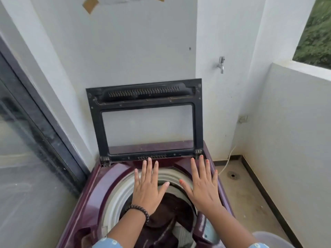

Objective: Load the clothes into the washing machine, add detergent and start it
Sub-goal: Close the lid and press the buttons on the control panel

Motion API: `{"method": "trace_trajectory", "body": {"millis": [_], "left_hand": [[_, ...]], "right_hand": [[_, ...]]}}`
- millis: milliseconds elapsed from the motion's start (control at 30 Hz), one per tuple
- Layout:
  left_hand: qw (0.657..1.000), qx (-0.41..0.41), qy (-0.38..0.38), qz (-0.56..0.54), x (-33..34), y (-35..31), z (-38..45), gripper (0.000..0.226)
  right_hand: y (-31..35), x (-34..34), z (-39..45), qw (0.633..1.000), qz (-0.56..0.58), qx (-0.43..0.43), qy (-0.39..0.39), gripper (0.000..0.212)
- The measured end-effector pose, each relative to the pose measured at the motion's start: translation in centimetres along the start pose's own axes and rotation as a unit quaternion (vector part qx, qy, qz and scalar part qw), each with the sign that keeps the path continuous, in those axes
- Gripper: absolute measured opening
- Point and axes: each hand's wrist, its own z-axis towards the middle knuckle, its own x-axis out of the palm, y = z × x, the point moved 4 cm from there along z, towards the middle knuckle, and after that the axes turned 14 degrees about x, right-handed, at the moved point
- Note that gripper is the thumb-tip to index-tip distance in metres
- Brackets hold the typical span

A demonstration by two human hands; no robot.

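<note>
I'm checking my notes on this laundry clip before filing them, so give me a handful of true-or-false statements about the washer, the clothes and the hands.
1. The washing machine lid stands raised. True.
2. The left hand grips a detergent bottle. False: it is spread flat over the drum and holds nothing.
3. Dark clothes lie in the drum. True.
4. The right hand is curled into a fist. False: its fingers are straight and spread.
5. A tap is mounted on the wall behind the machine. True.
6. The bead bracelet is on the right wrist. False: it is on the left wrist.
</note>
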Motion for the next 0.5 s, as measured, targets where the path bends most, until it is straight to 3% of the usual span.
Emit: {"method": "trace_trajectory", "body": {"millis": [267,367,500], "left_hand": [[0.998,-0.010,-0.054,0.011,-5.2,8.6,5.1,0.075],[0.994,0.022,-0.110,0.011,-7.8,10.9,8.4,0.072],[0.988,0.047,-0.145,0.024,-11.3,13.8,13.2,0.090]], "right_hand": [[10.4,-4.1,6.6,0.991,-0.025,-0.092,-0.093,0.080],[13.8,-6.3,10.2,0.987,-0.030,-0.112,-0.115,0.077],[17.9,-9.0,13.9,0.976,-0.079,-0.145,-0.142,0.075]]}}
